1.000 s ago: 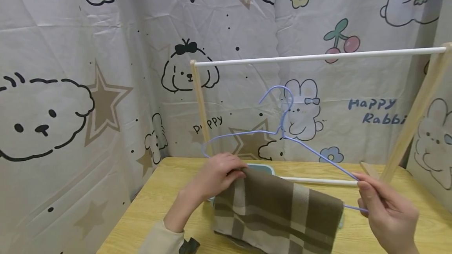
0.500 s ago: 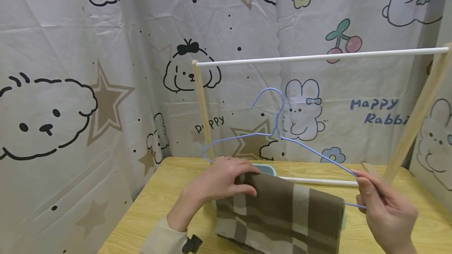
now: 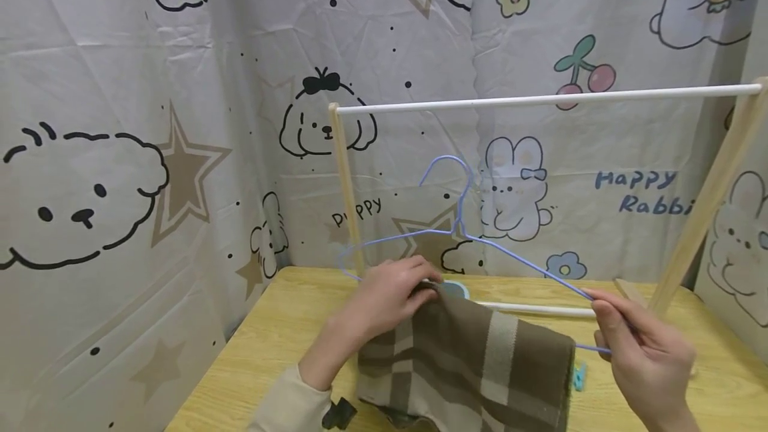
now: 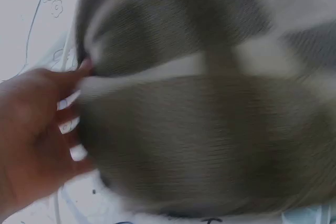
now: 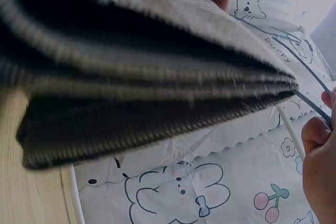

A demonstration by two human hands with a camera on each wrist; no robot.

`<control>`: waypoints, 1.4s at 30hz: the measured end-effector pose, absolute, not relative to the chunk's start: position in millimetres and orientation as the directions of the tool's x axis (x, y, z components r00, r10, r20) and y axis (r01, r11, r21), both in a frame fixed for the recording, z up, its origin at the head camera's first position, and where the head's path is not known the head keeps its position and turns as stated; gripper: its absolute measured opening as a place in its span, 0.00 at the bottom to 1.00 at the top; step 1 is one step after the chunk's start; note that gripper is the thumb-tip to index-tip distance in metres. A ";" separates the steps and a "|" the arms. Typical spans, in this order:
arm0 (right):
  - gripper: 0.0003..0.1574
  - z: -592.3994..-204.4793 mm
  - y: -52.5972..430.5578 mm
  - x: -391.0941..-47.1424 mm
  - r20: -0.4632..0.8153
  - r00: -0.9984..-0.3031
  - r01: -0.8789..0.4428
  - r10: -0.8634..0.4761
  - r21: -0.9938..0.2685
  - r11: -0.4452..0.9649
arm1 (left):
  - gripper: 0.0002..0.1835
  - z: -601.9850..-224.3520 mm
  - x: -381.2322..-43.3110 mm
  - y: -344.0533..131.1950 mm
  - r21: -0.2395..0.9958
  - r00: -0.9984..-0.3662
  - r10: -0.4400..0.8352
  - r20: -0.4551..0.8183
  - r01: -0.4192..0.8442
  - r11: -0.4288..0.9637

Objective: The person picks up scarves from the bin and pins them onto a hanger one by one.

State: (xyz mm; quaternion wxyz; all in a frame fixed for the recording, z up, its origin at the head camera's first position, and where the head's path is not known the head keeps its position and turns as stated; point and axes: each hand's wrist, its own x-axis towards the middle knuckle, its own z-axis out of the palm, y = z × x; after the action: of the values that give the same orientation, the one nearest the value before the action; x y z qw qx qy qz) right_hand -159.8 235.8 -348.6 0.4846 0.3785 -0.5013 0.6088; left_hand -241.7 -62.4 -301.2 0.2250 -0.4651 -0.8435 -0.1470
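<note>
A brown and beige plaid cloth (image 3: 456, 359) hangs folded over the lower bar of a thin blue-purple hanger (image 3: 528, 261). My left hand (image 3: 390, 295) pinches the cloth's upper edge near its left end, and the thumb (image 4: 84, 66) shows against the fabric in the left wrist view. My right hand (image 3: 648, 352) grips the hanger at its right end, beside the cloth. The hanger's hook stands upright, below the rack's top bar and apart from it. Stacked, stitched cloth edges (image 5: 210, 85) face the right wrist camera. The cloth hides most of the hanger's lower bar.
Behind the hanger stands a rack with a white top bar (image 3: 540, 100) and wooden posts (image 3: 708, 199). A light blue container (image 3: 457, 290) is partly hidden behind the cloth. On the wooden table (image 3: 258, 339) lies a teal clothespin (image 3: 579, 377). A printed curtain (image 3: 288, 32) encloses the space.
The hanger and cloth have shifted a little left and the hook has lowered. My left thumb lifted off the cloth, then closed on its edge again. The clothespin has come into fuller view.
</note>
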 end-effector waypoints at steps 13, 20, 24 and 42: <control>0.07 -346.5 231.3 -155.6 0.955 -0.285 -0.956 0.084 -0.290 0.044 | 0.06 -327.2 -239.6 -37.6 -0.116 -0.229 0.668 0.709 0.895 0.430; 0.06 -349.4 228.9 -159.9 0.940 -0.272 -0.958 0.204 -0.285 0.035 | 0.12 -323.4 -238.2 -33.5 -0.064 -0.355 0.659 0.664 0.850 0.523; 0.05 -344.4 233.3 -160.0 0.930 -0.254 -0.965 0.266 -0.262 -0.004 | 0.24 -321.1 -241.0 -47.8 -0.120 -0.379 0.723 0.578 0.837 0.534; 0.07 -324.9 241.8 -154.1 0.939 -0.178 -0.983 0.293 -0.158 -0.090 | 0.19 -322.3 -272.6 -119.6 -0.206 -0.112 0.462 0.880 0.786 0.583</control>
State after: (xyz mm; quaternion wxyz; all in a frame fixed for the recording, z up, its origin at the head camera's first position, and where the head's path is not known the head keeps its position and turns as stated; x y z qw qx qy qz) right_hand -154.1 241.8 -324.9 0.5091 0.3899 -0.4424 0.6270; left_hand -272.6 -119.6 -322.3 0.5105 -0.4282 -0.7286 -0.1588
